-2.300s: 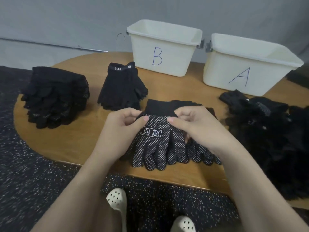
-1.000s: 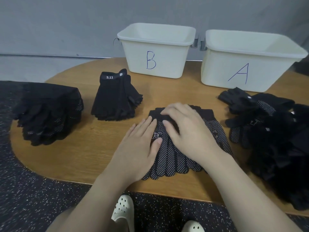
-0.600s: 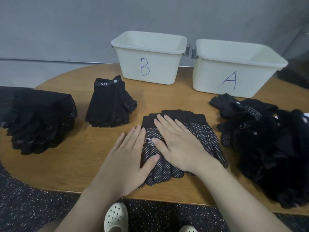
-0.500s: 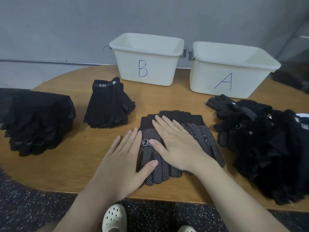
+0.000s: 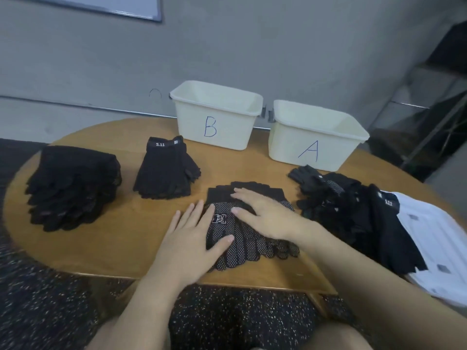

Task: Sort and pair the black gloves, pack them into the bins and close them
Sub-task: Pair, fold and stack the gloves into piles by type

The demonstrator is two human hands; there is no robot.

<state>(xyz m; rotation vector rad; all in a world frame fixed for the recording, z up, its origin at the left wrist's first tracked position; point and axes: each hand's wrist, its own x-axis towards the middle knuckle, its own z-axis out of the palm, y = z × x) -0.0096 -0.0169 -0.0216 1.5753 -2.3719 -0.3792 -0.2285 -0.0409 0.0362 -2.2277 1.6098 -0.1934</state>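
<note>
A stack of dotted black gloves (image 5: 242, 245) lies at the table's front middle. My left hand (image 5: 192, 238) lies flat with straight fingers on the stack's left side. My right hand (image 5: 265, 213) presses flat on its upper right part. Farther back stand the empty white bin B (image 5: 216, 114) and the empty white bin A (image 5: 316, 137). A neat stack of plain gloves labelled 5.11 (image 5: 165, 170) lies left of bin B. A taller stack of dotted gloves (image 5: 73, 185) sits at the far left. An unsorted heap of black gloves (image 5: 353, 210) fills the right side.
The round wooden table (image 5: 121, 223) has its front edge close to my arms. A white lid or sheet (image 5: 439, 238) lies under the heap at the right edge. A grey wall stands behind the bins, and a metal rack (image 5: 434, 102) at the far right.
Both hands went from pinching the top dotted glove to lying flat on the stack, and have stayed there. The view has tilted upward and shifted right.
</note>
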